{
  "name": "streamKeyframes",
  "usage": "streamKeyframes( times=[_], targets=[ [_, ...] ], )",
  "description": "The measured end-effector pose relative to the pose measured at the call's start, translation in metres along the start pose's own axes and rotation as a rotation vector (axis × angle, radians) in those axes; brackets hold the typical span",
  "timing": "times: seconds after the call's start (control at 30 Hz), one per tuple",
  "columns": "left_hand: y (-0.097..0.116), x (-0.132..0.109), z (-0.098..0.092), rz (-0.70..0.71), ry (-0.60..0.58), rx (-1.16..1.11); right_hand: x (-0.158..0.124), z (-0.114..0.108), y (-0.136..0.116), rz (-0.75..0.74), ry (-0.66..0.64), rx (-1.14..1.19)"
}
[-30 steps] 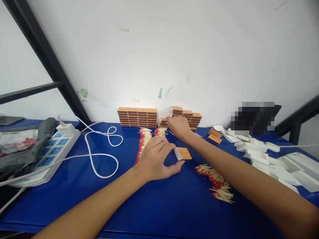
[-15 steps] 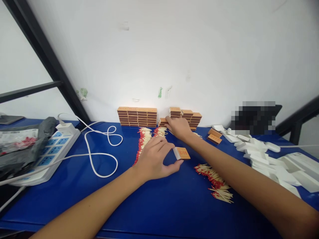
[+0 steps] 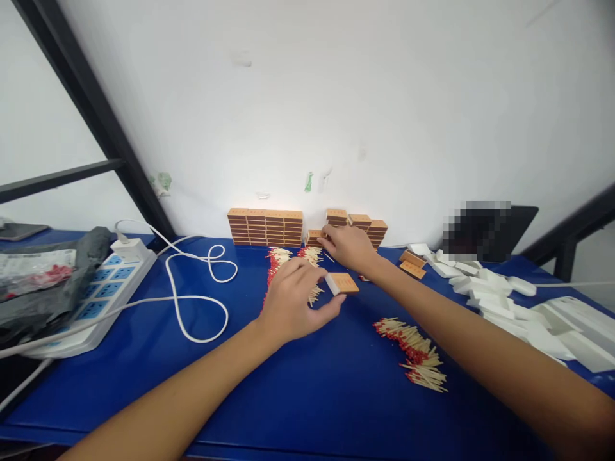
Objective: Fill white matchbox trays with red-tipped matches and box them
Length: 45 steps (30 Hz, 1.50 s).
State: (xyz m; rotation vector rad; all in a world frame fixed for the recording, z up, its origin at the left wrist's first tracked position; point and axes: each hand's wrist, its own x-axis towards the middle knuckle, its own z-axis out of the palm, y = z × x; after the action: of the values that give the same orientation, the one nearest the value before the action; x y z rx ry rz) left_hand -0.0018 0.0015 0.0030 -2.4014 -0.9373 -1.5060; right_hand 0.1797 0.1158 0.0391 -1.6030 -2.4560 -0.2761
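Note:
My left hand (image 3: 298,298) pinches an orange matchbox (image 3: 344,282) between thumb and fingers, held above the table with its white end towards the palm. Further back, my right hand (image 3: 350,246) has its fingers closed at the right end of another matchbox (image 3: 314,235), which is low beside the stacks; the exact grip is partly hidden. A neat block of stacked matchboxes (image 3: 265,228) stands to the left of it against the wall. Shorter matchbox stacks (image 3: 377,232) rise behind my right hand. Rows of red-tipped matches (image 3: 278,259) lie near my left hand, partly covered by it.
A loose match pile (image 3: 416,352) lies beside my right forearm. To the right are orange sleeves (image 3: 412,264), heaped white trays (image 3: 494,291) and a dark, partly blurred device (image 3: 509,234). A power strip (image 3: 103,288), white cable (image 3: 175,307) and grey bag (image 3: 86,262) occupy the left.
My left hand has shifted slightly left and away from me with its matchbox, uncovering some matches beyond the thumb. My right hand stays at the back matchbox, moving only slightly.

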Motion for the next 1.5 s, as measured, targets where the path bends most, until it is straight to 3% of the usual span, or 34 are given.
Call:
streamKeyframes(
  times=[0.07, 0.2, 0.3, 0.53, 0.63, 0.73, 0.9, 1.07, 1.17, 1.27, 1.4, 1.5],
  targets=[
    [-0.006, 0.002, -0.001, -0.113, 0.058, 0.02, -0.008, -0.012, 0.003, 0.009, -0.074, 0.257],
    [-0.021, 0.007, -0.004, -0.292, 0.103, 0.056, -0.026, -0.033, 0.003, 0.103, -0.368, 1.08],
    [-0.03, 0.008, -0.004, -0.309, 0.095, 0.058, -0.034, -0.039, -0.006, 0.157, -0.341, 1.253],
    [-0.038, 0.004, 0.0, -0.394, 0.115, 0.065, -0.026, -0.03, -0.028, 0.291, -0.141, 1.248],
    [-0.033, 0.006, -0.002, -0.447, 0.207, 0.061, -0.011, -0.033, -0.037, 0.282, -0.057, 1.269],
    [-0.028, 0.009, -0.007, -0.408, 0.307, 0.081, 0.013, -0.039, -0.049, 0.253, 0.012, 1.223],
    [-0.025, 0.011, -0.008, -0.322, 0.275, 0.109, 0.057, -0.039, -0.056, 0.278, 0.131, 1.04],
    [-0.025, 0.012, -0.006, -0.304, 0.26, 0.122, 0.079, -0.032, -0.06, 0.302, 0.173, 1.01],
    [-0.043, 0.019, -0.017, -0.324, 0.297, 0.153, 0.088, -0.033, -0.075, 0.3, 0.136, 1.028],
    [-0.079, 0.028, -0.04, -0.452, 0.363, 0.277, 0.095, -0.034, -0.095, 0.299, 0.099, 1.04],
    [-0.125, 0.029, -0.066, -0.604, 0.304, 0.391, 0.101, -0.035, -0.119, 0.315, 0.091, 1.008],
    [-0.14, 0.024, -0.072, -0.627, 0.297, 0.408, 0.107, -0.038, -0.136, 0.321, 0.102, 0.944]
  ],
)
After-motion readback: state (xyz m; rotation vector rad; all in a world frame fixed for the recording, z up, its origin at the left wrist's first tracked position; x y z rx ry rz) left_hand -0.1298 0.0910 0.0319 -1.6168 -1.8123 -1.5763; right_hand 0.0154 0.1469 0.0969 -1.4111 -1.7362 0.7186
